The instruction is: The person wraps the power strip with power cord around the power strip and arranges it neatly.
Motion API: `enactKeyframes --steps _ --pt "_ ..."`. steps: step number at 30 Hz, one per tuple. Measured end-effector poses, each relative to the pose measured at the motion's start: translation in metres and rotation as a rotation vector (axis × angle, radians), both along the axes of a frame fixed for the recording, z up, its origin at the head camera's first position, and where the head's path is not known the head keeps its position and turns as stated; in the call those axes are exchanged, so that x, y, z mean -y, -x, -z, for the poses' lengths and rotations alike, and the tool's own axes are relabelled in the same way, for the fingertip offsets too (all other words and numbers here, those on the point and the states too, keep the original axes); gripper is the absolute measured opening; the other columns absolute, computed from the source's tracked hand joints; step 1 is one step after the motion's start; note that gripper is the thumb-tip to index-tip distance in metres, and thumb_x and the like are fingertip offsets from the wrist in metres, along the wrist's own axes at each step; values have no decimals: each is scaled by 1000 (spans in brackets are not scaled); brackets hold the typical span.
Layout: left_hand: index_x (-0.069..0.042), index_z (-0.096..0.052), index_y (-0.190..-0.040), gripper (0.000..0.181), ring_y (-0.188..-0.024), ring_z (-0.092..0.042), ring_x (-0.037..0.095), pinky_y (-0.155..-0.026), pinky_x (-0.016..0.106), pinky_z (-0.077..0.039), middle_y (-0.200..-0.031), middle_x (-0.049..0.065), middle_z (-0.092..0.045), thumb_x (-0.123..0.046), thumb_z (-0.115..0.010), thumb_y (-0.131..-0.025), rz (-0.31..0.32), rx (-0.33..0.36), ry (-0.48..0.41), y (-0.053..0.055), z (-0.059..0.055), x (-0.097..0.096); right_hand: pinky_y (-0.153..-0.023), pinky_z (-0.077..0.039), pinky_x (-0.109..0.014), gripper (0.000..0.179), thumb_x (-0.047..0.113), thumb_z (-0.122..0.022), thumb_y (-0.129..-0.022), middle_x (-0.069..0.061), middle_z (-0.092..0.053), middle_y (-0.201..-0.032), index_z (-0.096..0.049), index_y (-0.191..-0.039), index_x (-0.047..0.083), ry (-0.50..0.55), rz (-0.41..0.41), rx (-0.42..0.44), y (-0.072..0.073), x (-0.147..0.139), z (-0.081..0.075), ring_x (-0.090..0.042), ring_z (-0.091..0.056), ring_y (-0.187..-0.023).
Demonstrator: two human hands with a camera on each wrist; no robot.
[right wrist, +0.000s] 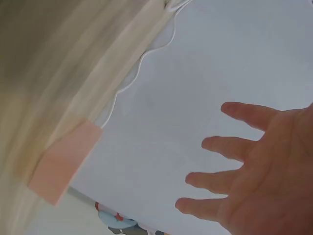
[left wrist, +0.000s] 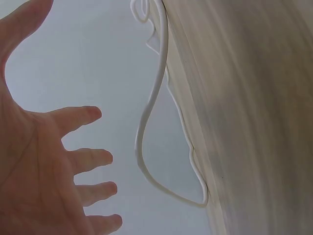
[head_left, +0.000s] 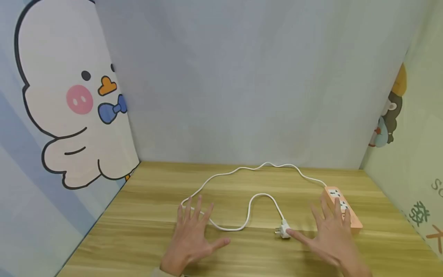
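Observation:
My left hand [head_left: 192,238] hovers palm down with its fingers spread, near the left bend of a white power cord [head_left: 231,229]. My right hand [head_left: 330,236] is also spread, in front of an orange power strip [head_left: 353,221], and covers part of its sockets in the head view. Its thumb overlaps the edge of the white plug [head_left: 285,230]; whether they touch I cannot tell. Both wrist views show the palms with nothing in them. The orange strip [right wrist: 66,161] appears at the lower left of the right wrist view, and the cord [left wrist: 142,142] loops beyond the left fingers.
Under everything lies a wood-grain table [head_left: 145,215]. A pale grey curtain [head_left: 242,84] stands along its back edge. On the left is a panel with a cartoon duck [head_left: 52,96], and a light green printed panel [head_left: 415,154] borders the right side.

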State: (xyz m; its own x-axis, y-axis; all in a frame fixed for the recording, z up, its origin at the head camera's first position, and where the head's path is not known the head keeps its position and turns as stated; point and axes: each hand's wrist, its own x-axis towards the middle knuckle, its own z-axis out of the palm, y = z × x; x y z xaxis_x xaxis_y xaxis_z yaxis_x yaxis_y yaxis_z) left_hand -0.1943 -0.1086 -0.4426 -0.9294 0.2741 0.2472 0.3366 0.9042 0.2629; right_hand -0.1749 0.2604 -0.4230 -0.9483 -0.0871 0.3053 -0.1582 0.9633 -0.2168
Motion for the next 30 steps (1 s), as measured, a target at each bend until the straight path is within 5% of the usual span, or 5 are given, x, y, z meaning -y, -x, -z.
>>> enactKeyframes --steps 11,22,30 --pt "-20 -38 -157 105 -155 -12 47 -122 68 -10 -167 20 -23 -88 -51 -79 -8 -5 24 0 -3 0 -102 -27 -77 103 73 -54 -90 -42 -39 -147 -38 -149 -9 -67 25 95 46 -61 -26 -69 -33 -129" --pt "-18 -39 -156 106 -153 -17 49 -122 67 -10 -165 22 -25 -89 -51 -79 -1 -21 27 -5 1 -1 -90 -39 -73 112 78 -48 -90 -48 -43 -135 -38 -140 -22 -63 138 227 68 -111 -16 -68 -45 -116" --pt "-17 -42 -155 105 -153 -17 49 -121 68 -11 -165 23 -26 -88 -52 -78 0 -41 18 -3 0 0 -71 -49 -57 102 77 -47 -92 -31 -60 -98 -54 -115 -22 -66 132 340 79 -116 0 -41 -59 -80"
